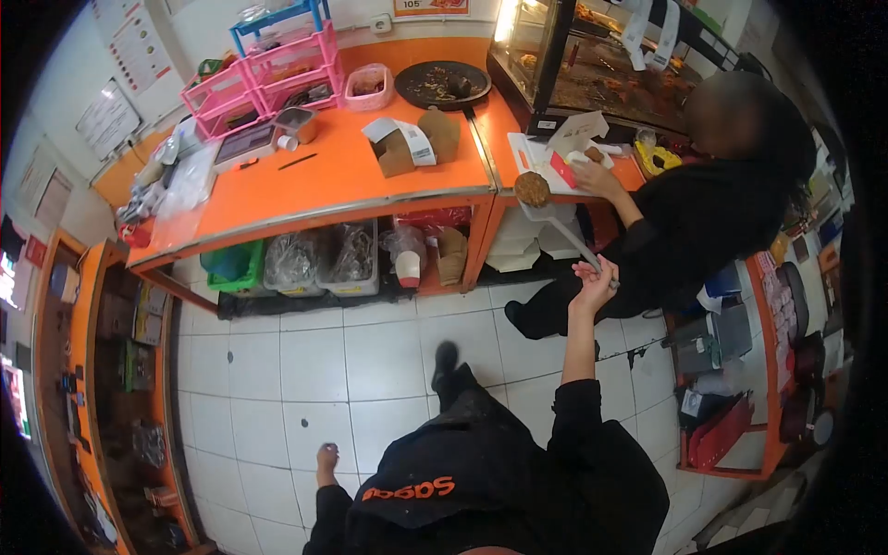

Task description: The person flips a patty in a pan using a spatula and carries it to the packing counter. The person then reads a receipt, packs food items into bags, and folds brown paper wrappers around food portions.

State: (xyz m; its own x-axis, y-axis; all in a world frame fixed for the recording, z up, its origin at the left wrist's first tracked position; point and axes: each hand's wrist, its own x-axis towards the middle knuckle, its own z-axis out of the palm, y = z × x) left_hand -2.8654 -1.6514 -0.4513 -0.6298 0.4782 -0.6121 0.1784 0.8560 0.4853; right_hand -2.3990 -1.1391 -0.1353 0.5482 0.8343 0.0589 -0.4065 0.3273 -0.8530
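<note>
My right hand [595, 280] is closed around the handle of a grey spatula [572, 238] stretched out in front of me. On the spatula's flat end sits a round brown fried patty [532, 189], near the orange counter's front edge. My left hand [327, 459] hangs low at my side over the floor, its fingers curled in, with nothing visible in them. Beyond the patty lies a white cutting board [529, 153]. A co-worker's hand [597, 178] there is at an open food box [575, 134].
A co-worker in black [684, 203] stands close on my right. A glass food warmer [592, 69] stands behind the board. The orange counter [351, 199] carries a brown takeaway box [398, 153], a black pan [442, 83] and pink baskets [291, 69]. Plastic bins [347, 264] sit underneath.
</note>
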